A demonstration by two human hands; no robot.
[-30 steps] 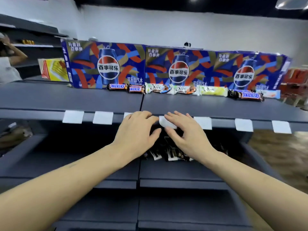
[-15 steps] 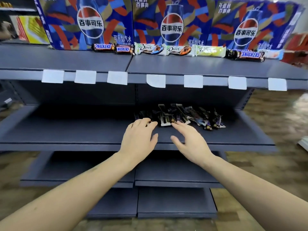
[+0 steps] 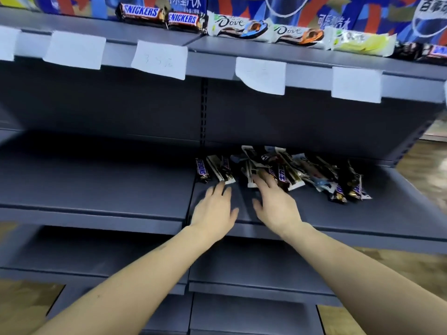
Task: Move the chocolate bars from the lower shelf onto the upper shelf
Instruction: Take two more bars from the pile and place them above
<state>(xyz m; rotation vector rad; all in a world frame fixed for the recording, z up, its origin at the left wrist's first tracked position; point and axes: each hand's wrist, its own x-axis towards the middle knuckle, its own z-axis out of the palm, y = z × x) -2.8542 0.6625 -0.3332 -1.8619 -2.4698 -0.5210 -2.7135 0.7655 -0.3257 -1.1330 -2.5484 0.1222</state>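
A loose pile of chocolate bars [image 3: 302,172] in dark and white wrappers lies on the grey lower shelf [image 3: 96,187], right of its centre seam. A single Snickers bar [image 3: 202,170] lies at the pile's left end. My left hand [image 3: 214,211] hovers flat over the shelf, fingertips just short of a white-edged bar. My right hand [image 3: 273,201] reaches with straight fingers, its fingertips touching the pile's front bars. Neither hand holds anything. On the upper shelf [image 3: 242,48] a row of Snickers bars [image 3: 140,13] and white Dove bars [image 3: 238,27] lies along the back.
Blue Pepsi cartons [image 3: 285,10] stand behind the row on the upper shelf. White price tags [image 3: 159,60] hang from its front edge. Further grey shelves [image 3: 254,269] sit below, with wooden floor [image 3: 430,170] at the right.
The view has dropped and come closer to the lower shelf. Both hands moved down from the upper shelf's edge and forward onto the lower shelf, reaching the pile of bars.
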